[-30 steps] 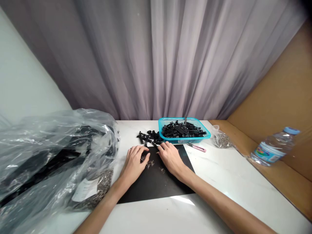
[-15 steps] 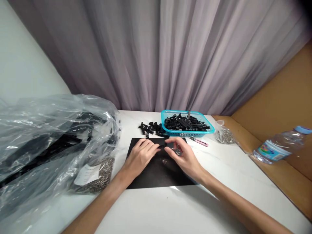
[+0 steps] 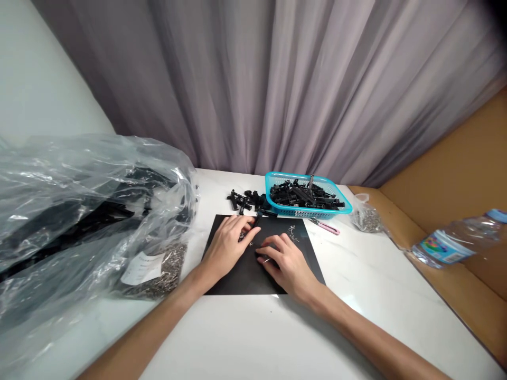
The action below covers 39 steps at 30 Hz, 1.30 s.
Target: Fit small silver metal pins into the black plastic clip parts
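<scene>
Above the far left part of a black mat (image 3: pixel 237 279), my left hand (image 3: pixel 227 244) has its thumb and fingers closed on a small black plastic piece (image 3: pixel 258 217), whose end sticks out past the fingertips. My right hand (image 3: pixel 288 264) is low over the middle of the mat, fingers bent and thumb near the forefinger. A thin, shiny metal bit (image 3: pixel 266 259) shows at its fingertips; its exact kind is too small to tell. Small shiny metal parts (image 3: pixel 292 235) lie scattered on the mat beyond my right hand, and a few more show beside my left fingers.
Loose black plastic pieces (image 3: pixel 237 200) lie behind the mat, beside a blue basket (image 3: pixel 347 207) heaped with similar pieces. A pink-handled cutter (image 3: pixel 329 228) and a bag of metal parts (image 3: pixel 366 218) are right. Clear plastic bags (image 3: pixel 158 153) crowd the left. A water bottle (image 3: pixel 447 245) stands far right.
My hands have come apart: the right moved down and closer to me, its fingertips drawing in over the mat. The left stays near the far left with the black piece. The view has shifted slightly.
</scene>
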Each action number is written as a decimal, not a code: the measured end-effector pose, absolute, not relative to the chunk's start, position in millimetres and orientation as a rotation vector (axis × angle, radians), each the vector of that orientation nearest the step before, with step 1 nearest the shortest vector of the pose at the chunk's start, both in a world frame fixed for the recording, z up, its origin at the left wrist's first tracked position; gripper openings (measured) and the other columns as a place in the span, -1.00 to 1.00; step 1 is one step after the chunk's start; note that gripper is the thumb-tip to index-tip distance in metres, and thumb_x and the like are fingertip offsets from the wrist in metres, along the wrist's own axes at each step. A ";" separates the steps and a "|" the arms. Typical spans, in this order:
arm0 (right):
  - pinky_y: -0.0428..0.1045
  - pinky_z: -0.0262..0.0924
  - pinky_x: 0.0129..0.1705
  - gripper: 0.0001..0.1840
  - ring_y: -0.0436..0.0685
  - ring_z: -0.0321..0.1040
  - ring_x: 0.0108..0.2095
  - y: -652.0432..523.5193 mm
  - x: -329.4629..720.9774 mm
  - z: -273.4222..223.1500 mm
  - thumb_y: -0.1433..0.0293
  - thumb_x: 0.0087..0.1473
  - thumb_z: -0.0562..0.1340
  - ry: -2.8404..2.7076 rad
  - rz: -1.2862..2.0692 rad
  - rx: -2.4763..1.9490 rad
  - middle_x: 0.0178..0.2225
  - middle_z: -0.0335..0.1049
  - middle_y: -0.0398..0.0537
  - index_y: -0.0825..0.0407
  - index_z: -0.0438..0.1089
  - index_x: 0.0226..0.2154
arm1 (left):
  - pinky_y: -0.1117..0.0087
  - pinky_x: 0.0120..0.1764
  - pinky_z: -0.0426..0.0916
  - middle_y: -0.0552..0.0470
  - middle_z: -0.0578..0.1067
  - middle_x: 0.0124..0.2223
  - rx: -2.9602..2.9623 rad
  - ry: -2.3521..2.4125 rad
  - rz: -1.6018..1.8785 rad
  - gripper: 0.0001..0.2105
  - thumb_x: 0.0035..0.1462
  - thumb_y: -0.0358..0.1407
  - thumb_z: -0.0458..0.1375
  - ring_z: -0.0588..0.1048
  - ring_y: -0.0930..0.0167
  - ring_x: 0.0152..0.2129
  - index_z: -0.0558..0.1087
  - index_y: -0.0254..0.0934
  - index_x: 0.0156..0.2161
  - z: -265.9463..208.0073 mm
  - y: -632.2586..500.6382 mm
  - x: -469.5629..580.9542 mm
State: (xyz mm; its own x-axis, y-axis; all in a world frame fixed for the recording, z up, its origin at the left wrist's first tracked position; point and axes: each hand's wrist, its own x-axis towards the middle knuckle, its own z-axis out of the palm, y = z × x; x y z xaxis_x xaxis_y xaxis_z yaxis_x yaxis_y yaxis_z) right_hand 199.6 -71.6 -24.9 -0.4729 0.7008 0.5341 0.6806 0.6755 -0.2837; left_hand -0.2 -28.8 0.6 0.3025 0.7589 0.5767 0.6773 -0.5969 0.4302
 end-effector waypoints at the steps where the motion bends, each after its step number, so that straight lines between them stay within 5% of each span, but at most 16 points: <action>1: 0.10 0.39 -0.13 -0.81 0.21 0.33 -0.19 -69.6 199.2 -25.5 0.42 0.36 0.20 -2.219 0.068 -1.052 -0.12 0.52 0.05 0.00 0.56 -0.12 | 0.23 -0.05 0.38 0.04 0.55 -0.23 2.450 1.357 1.170 -0.92 0.37 -0.27 0.18 0.52 0.28 -0.23 0.43 -0.21 -0.11 0.4 -29.0 0.3; 20: 0.01 0.29 -0.23 -0.82 0.13 0.42 -0.30 -60.7 212.1 -18.6 0.36 0.35 0.23 -1.978 0.645 -1.067 -0.28 0.63 -0.11 -0.06 0.58 -0.19 | 0.37 -0.24 0.41 0.12 0.53 -0.27 2.153 1.239 1.033 -0.81 0.35 -0.11 0.15 0.56 0.38 -0.33 0.32 -0.17 -0.16 0.0 -38.1 10.6; 29: -0.05 0.24 -0.38 -0.77 0.07 0.42 -0.41 -60.1 232.3 -9.3 0.25 0.32 0.25 -1.815 0.754 -1.124 -0.33 0.60 -0.08 0.01 0.59 -0.23 | 0.43 -0.30 0.44 0.23 0.38 -0.38 2.080 1.160 1.065 -0.50 0.28 -0.15 0.26 0.47 0.48 -0.48 0.26 -0.06 0.27 5.4 -40.6 11.6; 35: -0.04 0.26 -0.39 -0.78 0.08 0.41 -0.39 -63.0 241.3 -2.6 0.26 0.32 0.25 -1.858 0.644 -1.118 -0.32 0.56 -0.05 -0.01 0.60 -0.19 | 0.57 -0.61 0.35 0.17 0.32 -0.35 1.782 1.009 0.951 -0.58 0.26 -0.10 0.25 0.52 0.49 -0.54 0.38 -0.08 0.17 5.9 -42.6 16.8; 39: -0.01 0.31 -0.33 -0.78 0.13 0.45 -0.26 -64.0 240.5 -1.5 0.36 0.32 0.24 -1.928 0.543 -1.047 -0.22 0.53 0.01 -0.05 0.61 -0.10 | 0.52 -0.49 0.43 0.10 0.43 -0.24 1.687 0.921 0.919 -0.53 0.25 -0.13 0.27 0.57 0.45 -0.44 0.28 -0.08 0.20 1.3 -43.6 21.7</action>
State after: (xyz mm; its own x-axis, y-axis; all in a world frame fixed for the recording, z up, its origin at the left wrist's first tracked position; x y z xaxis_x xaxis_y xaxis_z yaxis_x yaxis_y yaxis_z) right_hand 240.5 -64.0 -1.5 -0.2847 0.8319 0.4763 0.4613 0.5545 -0.6926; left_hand 21.7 -43.6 1.3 0.4291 0.8895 0.1571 0.1582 -0.2453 0.9564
